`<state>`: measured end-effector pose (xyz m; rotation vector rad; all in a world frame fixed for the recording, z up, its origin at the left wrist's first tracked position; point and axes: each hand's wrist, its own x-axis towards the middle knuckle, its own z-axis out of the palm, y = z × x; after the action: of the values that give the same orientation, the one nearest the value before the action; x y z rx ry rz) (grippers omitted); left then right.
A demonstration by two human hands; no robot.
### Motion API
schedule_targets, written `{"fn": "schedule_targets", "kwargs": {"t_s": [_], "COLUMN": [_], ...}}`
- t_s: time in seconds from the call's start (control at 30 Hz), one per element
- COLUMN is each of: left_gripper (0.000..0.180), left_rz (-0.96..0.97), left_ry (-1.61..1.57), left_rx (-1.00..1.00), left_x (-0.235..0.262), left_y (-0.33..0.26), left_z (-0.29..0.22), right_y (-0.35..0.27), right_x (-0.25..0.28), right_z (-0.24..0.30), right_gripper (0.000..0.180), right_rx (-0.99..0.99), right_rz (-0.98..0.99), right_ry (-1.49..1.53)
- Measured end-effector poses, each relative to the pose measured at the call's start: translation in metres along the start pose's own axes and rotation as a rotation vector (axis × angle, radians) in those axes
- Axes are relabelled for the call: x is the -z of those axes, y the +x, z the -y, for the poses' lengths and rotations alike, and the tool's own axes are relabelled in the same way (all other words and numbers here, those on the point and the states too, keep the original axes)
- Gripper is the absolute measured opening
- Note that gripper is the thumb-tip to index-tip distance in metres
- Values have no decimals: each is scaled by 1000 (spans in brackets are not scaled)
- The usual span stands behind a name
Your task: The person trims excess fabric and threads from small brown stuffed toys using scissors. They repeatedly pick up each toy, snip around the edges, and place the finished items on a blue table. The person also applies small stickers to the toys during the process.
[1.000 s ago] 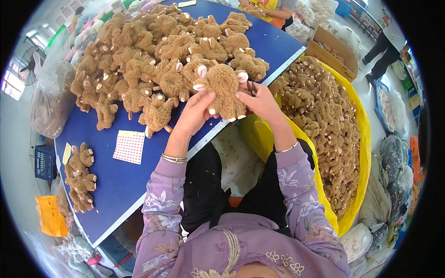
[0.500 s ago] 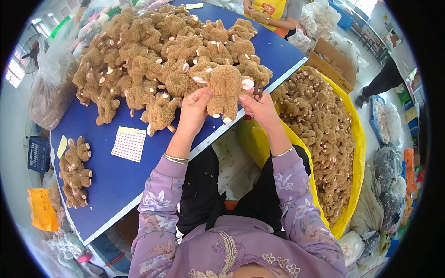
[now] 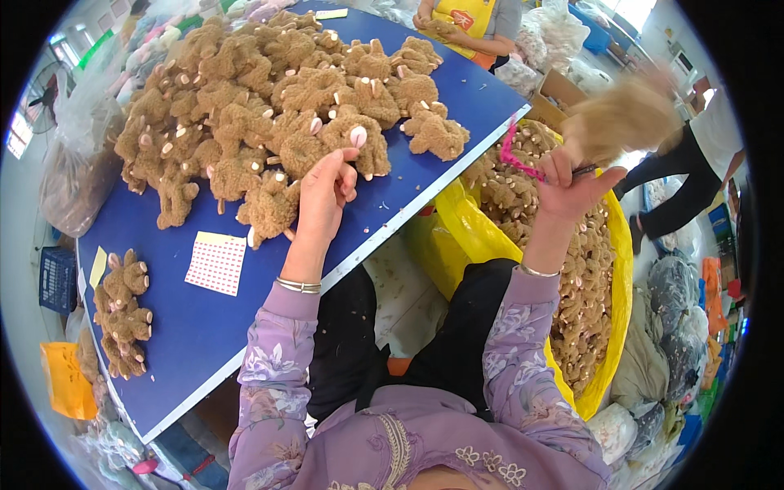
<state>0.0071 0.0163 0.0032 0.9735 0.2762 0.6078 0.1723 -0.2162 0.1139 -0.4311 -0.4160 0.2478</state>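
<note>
A big heap of brown plush toys (image 3: 269,122) with pale pink pads covers the far part of the blue table (image 3: 196,327). My left hand (image 3: 325,196) rests open at the heap's near edge, fingertips touching one toy (image 3: 355,143). My right hand (image 3: 572,184) is raised over the yellow bag (image 3: 608,269) full of the same toys, right of the table. It grips pink-handled scissors (image 3: 518,155). A blurred brown plush toy (image 3: 625,118) is in motion just above its fingers; whether it is still held I cannot tell.
A dotted sticker sheet (image 3: 216,263), a yellow note (image 3: 98,265) and a small pile of plush toys (image 3: 122,314) lie on the table's near left. Another person in a yellow apron (image 3: 469,20) works at the far end. A cardboard box (image 3: 563,90) and a standing person (image 3: 694,163) are at the right.
Both hands held one plush toy over the table's edge. My right hand has swung right over the yellow bag with the toy, and my left hand has dropped onto the heap.
</note>
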Motion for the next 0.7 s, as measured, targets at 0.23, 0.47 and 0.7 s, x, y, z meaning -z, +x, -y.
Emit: {"fn": "schedule_targets", "kwargs": {"t_s": [0.23,0.47,0.7], "left_gripper": [30,31,66], "left_rz": [77,137,196], "left_ry": [128,278,143], "left_rx": [77,53,99], "left_x": [-1,2,-13], "left_y": [1,1,-8], "left_z": [8,11,9], "right_y": [35,25,-29], "right_x": [78,87,28], "right_z": [-90,-114,-86], "right_gripper": [64,39,37], "right_rx": [-167,-20,105], "right_rz": [133,360,759], "right_ry": [-1517,-1703,-1365]}}
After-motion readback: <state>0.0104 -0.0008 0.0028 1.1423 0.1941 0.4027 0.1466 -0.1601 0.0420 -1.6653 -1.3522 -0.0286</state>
